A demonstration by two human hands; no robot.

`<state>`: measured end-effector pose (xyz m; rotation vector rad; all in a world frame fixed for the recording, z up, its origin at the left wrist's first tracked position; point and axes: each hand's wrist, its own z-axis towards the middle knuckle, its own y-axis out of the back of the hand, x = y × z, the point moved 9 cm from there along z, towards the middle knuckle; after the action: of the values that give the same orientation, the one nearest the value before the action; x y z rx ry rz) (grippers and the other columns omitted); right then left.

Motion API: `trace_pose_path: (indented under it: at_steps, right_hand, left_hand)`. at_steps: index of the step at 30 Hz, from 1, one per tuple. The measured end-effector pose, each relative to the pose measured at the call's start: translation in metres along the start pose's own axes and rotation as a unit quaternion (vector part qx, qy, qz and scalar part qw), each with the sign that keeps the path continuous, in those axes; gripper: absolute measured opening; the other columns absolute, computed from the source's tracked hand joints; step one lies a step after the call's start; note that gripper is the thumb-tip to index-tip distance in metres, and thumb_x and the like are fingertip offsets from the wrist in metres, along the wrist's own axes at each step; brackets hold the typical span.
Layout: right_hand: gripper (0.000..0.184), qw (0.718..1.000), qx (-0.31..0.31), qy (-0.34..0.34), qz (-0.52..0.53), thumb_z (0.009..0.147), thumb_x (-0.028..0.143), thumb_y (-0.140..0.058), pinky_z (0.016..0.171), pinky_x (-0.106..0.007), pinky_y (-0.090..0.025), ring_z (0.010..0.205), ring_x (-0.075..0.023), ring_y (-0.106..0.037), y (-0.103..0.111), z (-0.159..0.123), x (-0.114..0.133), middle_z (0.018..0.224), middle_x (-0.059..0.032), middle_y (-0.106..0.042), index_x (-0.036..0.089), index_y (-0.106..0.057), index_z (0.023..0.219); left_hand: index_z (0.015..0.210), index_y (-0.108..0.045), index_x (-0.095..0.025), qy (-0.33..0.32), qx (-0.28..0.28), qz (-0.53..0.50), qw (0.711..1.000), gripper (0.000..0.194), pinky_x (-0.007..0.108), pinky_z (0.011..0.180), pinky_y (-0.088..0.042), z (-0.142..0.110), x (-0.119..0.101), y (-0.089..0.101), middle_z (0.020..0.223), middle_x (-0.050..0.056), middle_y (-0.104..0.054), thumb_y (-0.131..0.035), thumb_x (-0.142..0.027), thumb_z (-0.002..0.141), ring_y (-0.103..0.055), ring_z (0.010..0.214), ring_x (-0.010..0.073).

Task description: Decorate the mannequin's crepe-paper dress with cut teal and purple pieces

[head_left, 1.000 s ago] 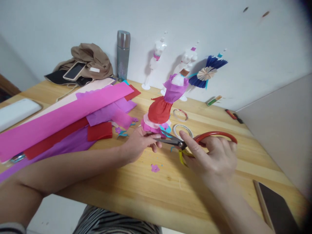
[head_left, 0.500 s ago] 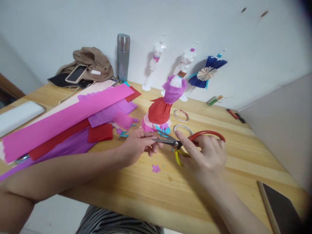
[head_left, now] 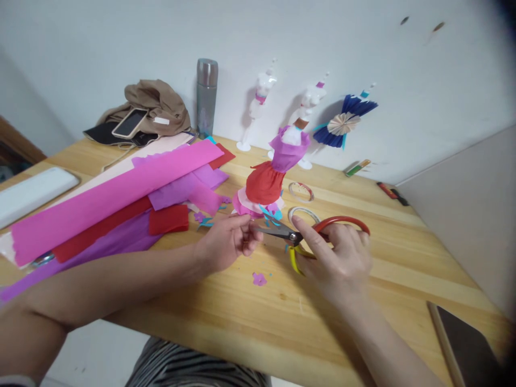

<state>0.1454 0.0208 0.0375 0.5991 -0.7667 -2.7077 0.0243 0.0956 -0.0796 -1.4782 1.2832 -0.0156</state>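
Note:
My right hand point(head_left: 338, 258) grips red-handled scissors point(head_left: 322, 228), forefinger stretched along the pivot, blades pointing left. My left hand point(head_left: 228, 239) is pinched shut at the blade tips on a tiny piece I cannot make out. Just behind both hands stands a small mannequin point(head_left: 272, 174) dressed in purple, red and pink crepe paper, with turquoise snippets at its hem. A purple paper flower point(head_left: 258, 279) lies on the wooden table point(head_left: 250, 317) in front of my hands. A yellow strip point(head_left: 293, 262) curls under the scissors.
Sheets of pink, purple and red crepe paper point(head_left: 116, 196) lie at the left. Two tape rolls point(head_left: 303, 214) sit behind the scissors. By the wall stand a flask point(head_left: 207, 97), white mannequins point(head_left: 258, 105), a blue paper fan point(head_left: 342, 122), and a bag with a phone point(head_left: 129, 122).
The scissors and my right hand have shifted slightly left, toward my left hand. The left hand stays pinched at the blade tips. The view has drifted a little.

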Motion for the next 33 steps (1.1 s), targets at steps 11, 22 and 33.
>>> trace_pose_path:
  at_steps: [11, 22, 33]
  right_hand:
    - [0.026, 1.0, 0.005, 0.005, -0.001, 0.09, 0.009, -0.069, 0.069, -0.034, -0.032, 0.07, -0.0194, -0.046, 0.0, 0.0003, 0.0006, 0.073, -0.0021, -0.054, 0.019, -0.076, 0.113]
    - [0.028, 1.0, 0.013, 0.006, -0.005, 0.09, 0.01, -0.07, 0.068, -0.034, -0.032, 0.069, -0.0189, -0.046, -0.0043, 0.0002, 0.0023, 0.073, -0.0024, -0.055, 0.02, -0.078, 0.115]
    - [0.026, 1.0, 0.012, 0.012, -0.001, 0.091, 0.012, -0.068, 0.068, -0.034, -0.033, 0.069, -0.0195, -0.046, -0.0047, 0.0008, 0.0032, 0.074, -0.0023, -0.055, 0.02, -0.077, 0.115]
  left_hand:
    - [0.067, -0.056, -0.017, 0.005, -0.059, -0.063, 0.996, 0.039, 0.023, 0.043, -0.031, -0.0019, -0.0009, -0.0007, 0.058, 0.005, -0.06, -0.044, -0.029, 0.103, -0.047, 0.042, 0.0116]
    - [0.068, -0.059, -0.017, -0.012, -0.077, -0.092, 0.993, 0.032, 0.023, 0.045, -0.034, -0.0009, 0.0012, 0.0046, 0.061, 0.008, -0.067, -0.053, -0.026, 0.098, -0.05, 0.044, 0.0121]
    - [0.067, -0.06, -0.016, 0.01, -0.107, -0.106, 0.989, 0.04, 0.022, 0.043, -0.031, -0.0001, 0.0005, 0.007, 0.058, 0.009, -0.066, -0.042, -0.023, 0.102, -0.046, 0.041, 0.0109]
